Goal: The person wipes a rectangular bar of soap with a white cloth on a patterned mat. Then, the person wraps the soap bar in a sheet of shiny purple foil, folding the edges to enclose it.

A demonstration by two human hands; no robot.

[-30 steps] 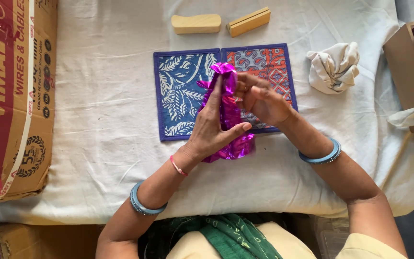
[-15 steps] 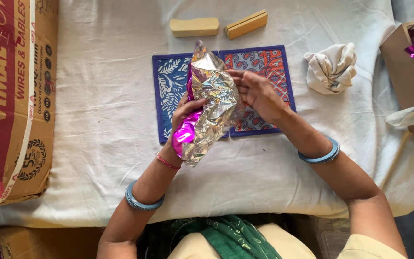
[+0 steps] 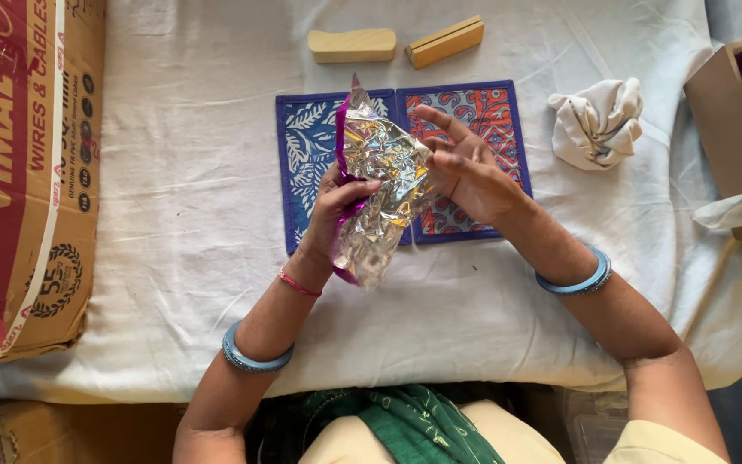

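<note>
In the head view, the person is sitting at a table covered with a white cloth (image 3: 173,258). The left hand (image 3: 337,206) is holding a crinkly foil sheet (image 3: 380,185), silver on the side we see, with purple showing along its edges. The thumb and fingers are pinching the sheet's left edge, so this hand is closed on the foil. The sheet is standing up a bit tilted, above the table and over two patterned mats.

The right hand (image 3: 465,167) is sitting just beside the right edge of the foil. Its fingers are spread open and pointing up and to the left. It may be touching the foil with its fingertips, but that is hard to tell from here.

The blue leaf mat (image 3: 302,146) is lying on the left and the red and orange mat (image 3: 483,107) is lying right next to it. Two small wooden blocks (image 3: 352,45) are resting farther up the table. A bunched white cloth bundle (image 3: 599,120) is sitting to the right of the mats. A big cardboard box (image 3: 19,172) is lying on the far left, and an open brown box (image 3: 723,129) with something purple inside is standing at the right edge
</note>
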